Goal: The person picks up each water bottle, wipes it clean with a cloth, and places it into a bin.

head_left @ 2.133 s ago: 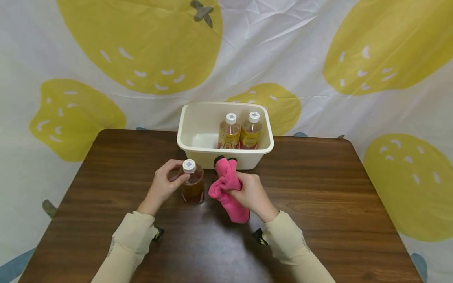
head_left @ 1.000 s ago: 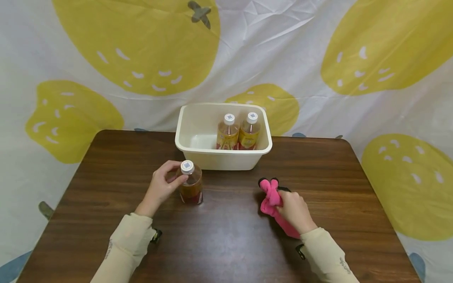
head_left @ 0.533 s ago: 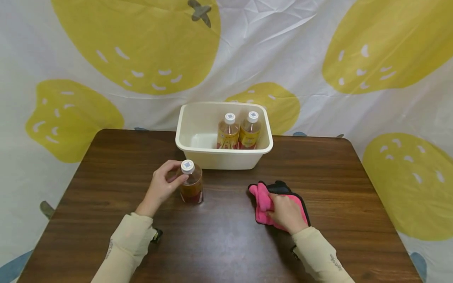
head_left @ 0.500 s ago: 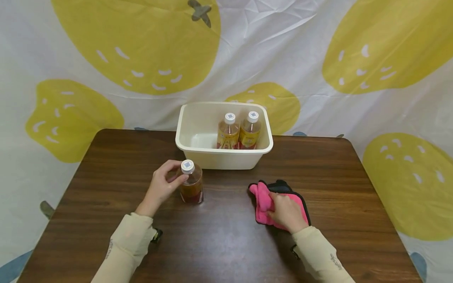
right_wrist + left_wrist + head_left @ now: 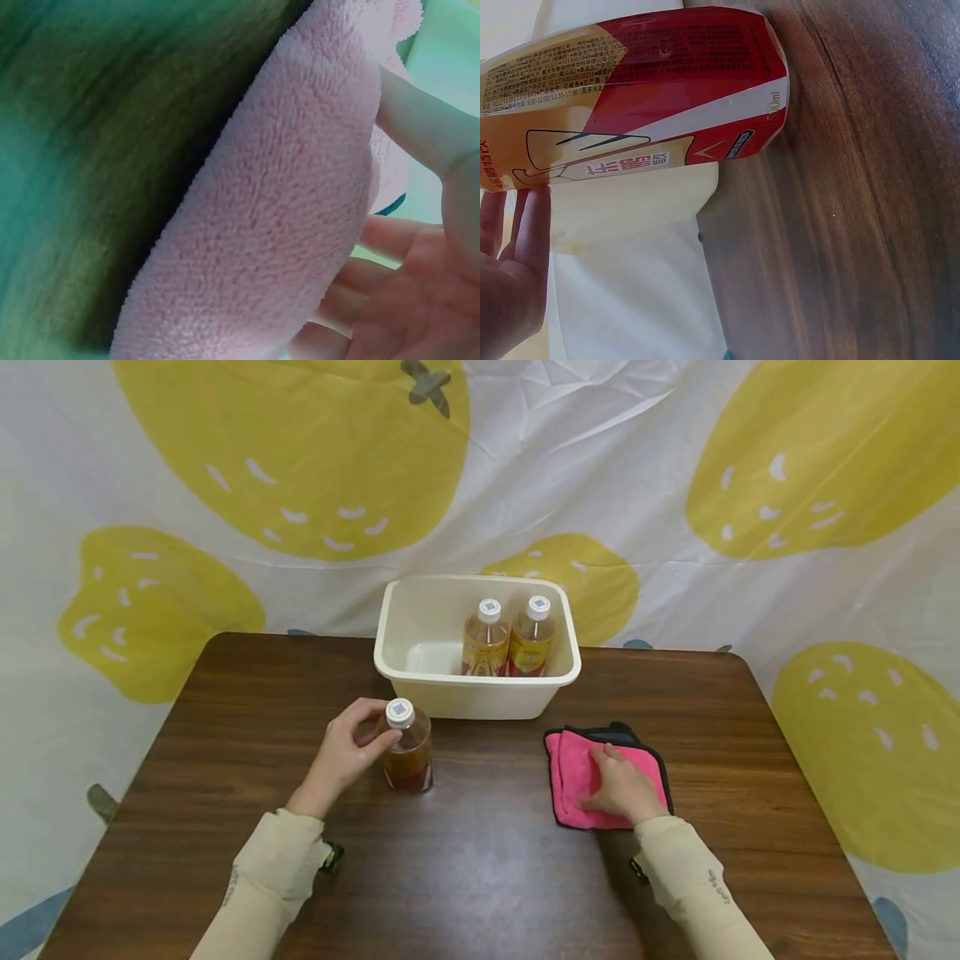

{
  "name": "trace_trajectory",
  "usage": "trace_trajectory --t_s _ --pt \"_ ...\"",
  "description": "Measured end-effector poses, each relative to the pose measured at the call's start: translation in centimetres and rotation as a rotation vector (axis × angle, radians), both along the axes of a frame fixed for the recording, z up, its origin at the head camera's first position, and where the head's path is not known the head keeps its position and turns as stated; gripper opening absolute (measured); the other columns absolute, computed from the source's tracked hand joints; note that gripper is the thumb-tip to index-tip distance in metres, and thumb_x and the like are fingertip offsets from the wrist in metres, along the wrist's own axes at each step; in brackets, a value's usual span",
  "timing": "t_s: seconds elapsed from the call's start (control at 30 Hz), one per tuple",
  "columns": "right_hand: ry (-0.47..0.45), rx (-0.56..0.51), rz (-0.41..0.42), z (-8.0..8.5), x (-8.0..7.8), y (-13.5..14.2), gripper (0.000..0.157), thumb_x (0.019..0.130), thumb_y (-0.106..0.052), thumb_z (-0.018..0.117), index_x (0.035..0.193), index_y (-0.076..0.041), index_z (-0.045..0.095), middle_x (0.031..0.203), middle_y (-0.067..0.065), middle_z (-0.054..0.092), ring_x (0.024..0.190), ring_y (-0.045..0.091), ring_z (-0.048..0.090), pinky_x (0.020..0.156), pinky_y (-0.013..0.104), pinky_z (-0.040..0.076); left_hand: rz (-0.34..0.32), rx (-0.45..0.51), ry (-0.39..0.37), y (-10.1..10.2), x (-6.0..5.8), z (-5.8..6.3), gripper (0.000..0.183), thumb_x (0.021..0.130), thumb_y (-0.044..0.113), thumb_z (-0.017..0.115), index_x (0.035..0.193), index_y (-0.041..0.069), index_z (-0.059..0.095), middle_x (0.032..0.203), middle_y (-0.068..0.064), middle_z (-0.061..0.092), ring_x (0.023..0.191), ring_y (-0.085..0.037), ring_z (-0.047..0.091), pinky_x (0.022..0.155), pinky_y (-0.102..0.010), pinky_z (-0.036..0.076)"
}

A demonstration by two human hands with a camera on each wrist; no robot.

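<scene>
On the left of the table, a bottle of amber drink (image 5: 408,762) with a white cap stands upright in front of the bin. My left hand (image 5: 345,758) grips it near the neck, thumb in front and fingers behind. The left wrist view shows the red and yellow label (image 5: 682,82) close up. To the right, a folded pink cloth (image 5: 573,777) with black edging lies on the table. My right hand (image 5: 622,787) rests on it with fingers loosely spread. In the right wrist view, the cloth's fuzzy surface (image 5: 255,202) sits beside the thumb and fingers.
A cream plastic bin (image 5: 457,700) stands at the back of the brown table (image 5: 480,877). Inside, on its right side, are two capped bottles, one on the left (image 5: 485,647) and one on the right (image 5: 532,647). A lemon-print curtain (image 5: 592,510) hangs behind.
My right hand has carried the bunched pink cloth from beside the bottle to the right, where it now lies spread flatter. Its grip has loosened. The left hand and bottle have stayed put.
</scene>
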State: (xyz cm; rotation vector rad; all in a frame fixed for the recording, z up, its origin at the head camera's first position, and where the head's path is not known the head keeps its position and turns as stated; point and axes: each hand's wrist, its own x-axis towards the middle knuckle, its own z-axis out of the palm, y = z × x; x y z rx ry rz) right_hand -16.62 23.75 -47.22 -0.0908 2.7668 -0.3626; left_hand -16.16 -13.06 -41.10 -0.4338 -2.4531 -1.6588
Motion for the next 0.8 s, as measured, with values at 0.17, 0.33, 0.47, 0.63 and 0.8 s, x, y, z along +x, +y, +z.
trace_trajectory --t_s 0.17,0.33,0.47,0.63,0.8 --pt "0.007 -0.022 0.029 -0.1 0.0 0.3 0.091 0.066 -0.034 0.079 0.135 0.005 0.034 0.140 0.032 0.025 0.123 0.046 0.033 0.091 0.057 0.037 -0.015 -0.040 0.080 0.1 0.2 0.2 0.028 0.076 -0.006 0.067 0.102 -0.010 0.058 0.099 -0.023 0.057 0.093 -0.023 0.052 0.077 -0.046 0.050" --pt "0.072 -0.093 0.076 0.2 0.5 0.8 0.082 0.069 -0.031 0.077 0.131 0.007 0.041 0.136 0.035 0.030 0.123 0.047 0.033 0.094 0.054 0.037 -0.016 -0.080 0.147 0.2 0.3 0.2 0.027 0.074 -0.007 0.067 0.100 -0.011 0.059 0.097 -0.022 0.057 0.091 -0.022 0.051 0.075 -0.046 0.051" --pt "0.178 -0.150 0.143 0.9 0.8 1.1 0.067 0.073 -0.022 0.075 0.127 0.006 0.046 0.132 0.034 0.038 0.121 0.046 0.036 0.094 0.054 0.037 -0.012 -0.087 0.160 0.1 0.3 0.2 0.026 0.074 -0.007 0.068 0.098 -0.011 0.060 0.096 -0.022 0.057 0.089 -0.023 0.052 0.074 -0.046 0.051" --pt "0.396 -0.200 0.258 2.9 0.8 1.0 0.051 0.073 -0.007 0.073 0.118 0.007 0.054 0.117 0.028 0.054 0.110 0.042 0.050 0.088 0.050 0.043 -0.017 -0.081 0.153 0.0 0.2 0.2 0.027 0.074 -0.007 0.068 0.099 -0.011 0.059 0.096 -0.022 0.057 0.090 -0.023 0.052 0.076 -0.045 0.051" --pt "0.575 -0.270 0.351 5.6 0.0 0.7 0.040 0.071 0.000 0.074 0.108 0.007 0.061 0.105 0.022 0.062 0.098 0.036 0.058 0.080 0.045 0.049 -0.028 -0.071 0.153 0.0 0.2 0.2 0.027 0.074 -0.008 0.067 0.099 -0.011 0.059 0.097 -0.022 0.057 0.090 -0.021 0.051 0.076 -0.046 0.050"
